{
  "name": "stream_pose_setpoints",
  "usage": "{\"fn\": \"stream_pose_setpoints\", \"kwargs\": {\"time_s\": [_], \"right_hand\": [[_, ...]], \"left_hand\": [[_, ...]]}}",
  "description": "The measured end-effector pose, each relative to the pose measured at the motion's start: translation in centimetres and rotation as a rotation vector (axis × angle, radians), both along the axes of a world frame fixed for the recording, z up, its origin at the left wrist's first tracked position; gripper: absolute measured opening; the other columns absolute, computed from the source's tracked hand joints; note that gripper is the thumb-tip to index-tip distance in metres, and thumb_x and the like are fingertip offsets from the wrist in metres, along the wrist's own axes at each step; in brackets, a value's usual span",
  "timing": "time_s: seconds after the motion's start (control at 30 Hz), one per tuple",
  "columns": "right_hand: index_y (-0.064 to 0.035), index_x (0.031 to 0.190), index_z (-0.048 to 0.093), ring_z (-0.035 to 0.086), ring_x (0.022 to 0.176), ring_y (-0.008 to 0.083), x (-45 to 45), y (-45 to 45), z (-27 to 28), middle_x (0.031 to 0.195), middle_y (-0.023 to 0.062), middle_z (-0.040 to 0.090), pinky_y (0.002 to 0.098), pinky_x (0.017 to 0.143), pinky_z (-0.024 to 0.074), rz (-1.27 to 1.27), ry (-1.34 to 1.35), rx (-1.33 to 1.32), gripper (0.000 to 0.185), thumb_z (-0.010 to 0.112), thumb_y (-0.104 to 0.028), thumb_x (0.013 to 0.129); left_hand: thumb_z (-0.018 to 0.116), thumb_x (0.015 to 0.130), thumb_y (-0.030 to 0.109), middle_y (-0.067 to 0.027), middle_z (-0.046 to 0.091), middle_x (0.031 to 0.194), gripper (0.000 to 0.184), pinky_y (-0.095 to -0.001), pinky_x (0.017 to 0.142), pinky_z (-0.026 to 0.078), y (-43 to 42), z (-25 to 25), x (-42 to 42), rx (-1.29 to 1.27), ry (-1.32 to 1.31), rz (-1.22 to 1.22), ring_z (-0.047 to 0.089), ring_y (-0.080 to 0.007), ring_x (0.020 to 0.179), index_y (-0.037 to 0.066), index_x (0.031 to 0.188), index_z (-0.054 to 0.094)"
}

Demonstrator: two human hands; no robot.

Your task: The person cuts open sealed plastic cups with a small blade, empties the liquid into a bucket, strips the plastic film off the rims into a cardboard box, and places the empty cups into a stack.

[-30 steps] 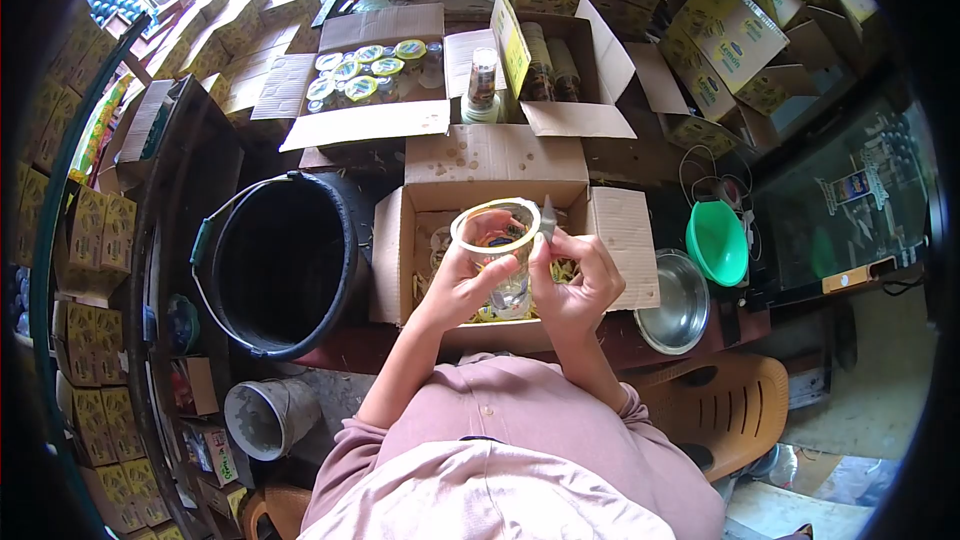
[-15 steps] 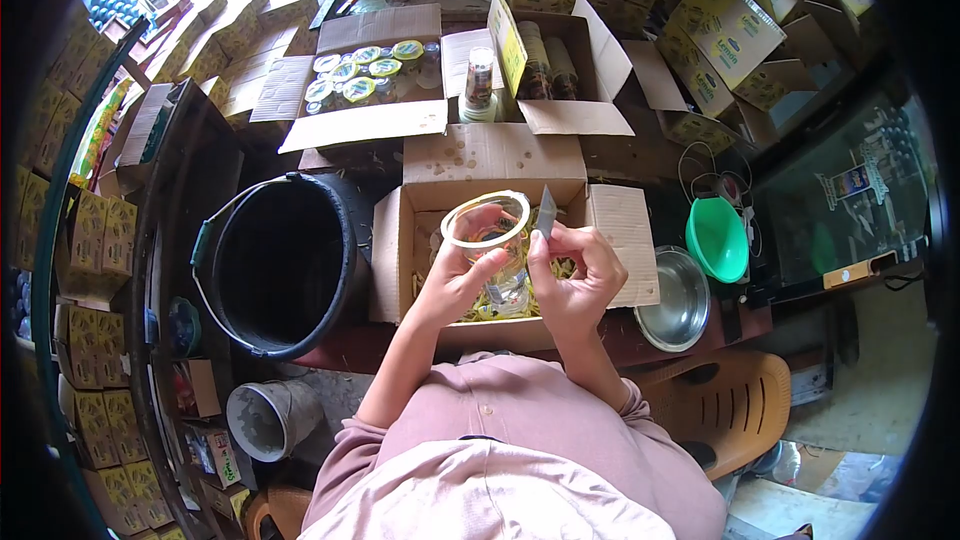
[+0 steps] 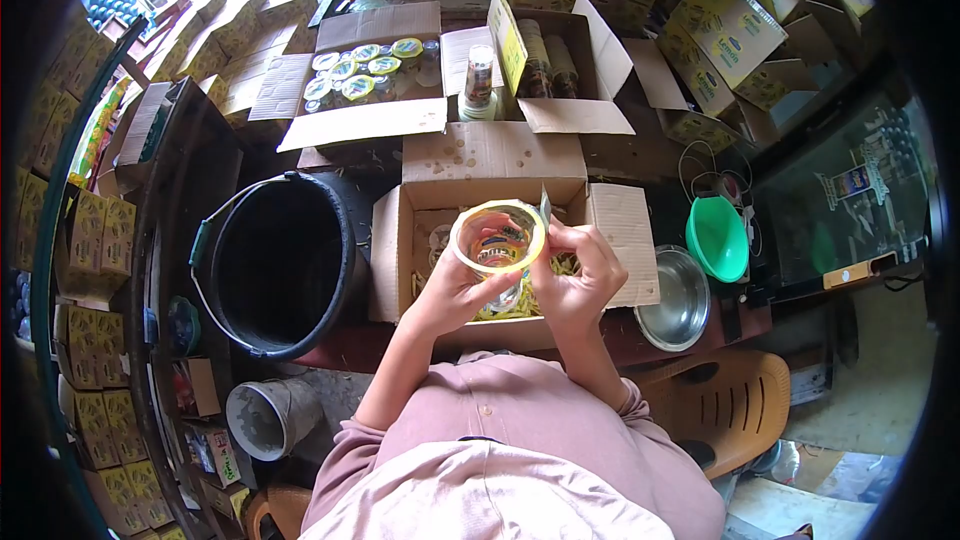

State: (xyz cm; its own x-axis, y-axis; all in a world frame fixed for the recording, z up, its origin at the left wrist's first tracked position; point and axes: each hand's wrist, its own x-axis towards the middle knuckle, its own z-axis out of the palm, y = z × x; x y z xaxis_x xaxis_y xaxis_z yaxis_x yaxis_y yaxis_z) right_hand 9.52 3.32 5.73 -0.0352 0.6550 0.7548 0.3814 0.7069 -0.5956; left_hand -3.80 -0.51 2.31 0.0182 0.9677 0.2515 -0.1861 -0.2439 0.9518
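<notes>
My left hand (image 3: 455,285) is wrapped round a clear plastic cup (image 3: 497,260) with printing on its side and a yellow strip round the rim. The cup's mouth tilts up towards me. Pinched in my right hand (image 3: 580,275) is a thin flat grey blade (image 3: 545,203), its tip upward, close against the right side of the rim. Whether the blade touches the rim I cannot tell. Both hands are over an open cardboard box (image 3: 620,240), in which yellow strips (image 3: 495,312) lie beneath the cup.
A large black bucket (image 3: 350,240) stands left of the box. To the right are a metal bowl (image 3: 675,305) and a green basin (image 3: 717,240). Behind, one carton (image 3: 360,125) holds lidded cups; a stack of cups (image 3: 479,80) stands beside another carton (image 3: 575,118).
The cup has moved slightly right and down and turned, so its rim now meets or nearly meets the blade. My right hand has hardly moved.
</notes>
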Motion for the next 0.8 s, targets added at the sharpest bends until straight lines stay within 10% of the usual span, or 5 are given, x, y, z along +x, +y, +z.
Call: {"fn": "stream_pose_setpoints", "kwargs": {"time_s": [0.8], "right_hand": [[0.001, 0.079, 0.063, 0.059, 0.056, 0.0125, 1.8, 0.5, 0.2, 0.066, 0.0075, 0.06, 0.0223, 0.051, 0.0457, 0.205, 0.02, -0.124, 0.016, 0.066, 0.008, 0.065]], "left_hand": [[0.067, 0.074, 0.008, -0.0104, 0.046, 0.115, 0.059, -0.03, 0.092, 0.04, 0.4, -0.7, -1.5, 0.078, 0.021, -0.129, 0.047, -0.0166, 0.108, -0.001, 0.123, 0.037]]}}
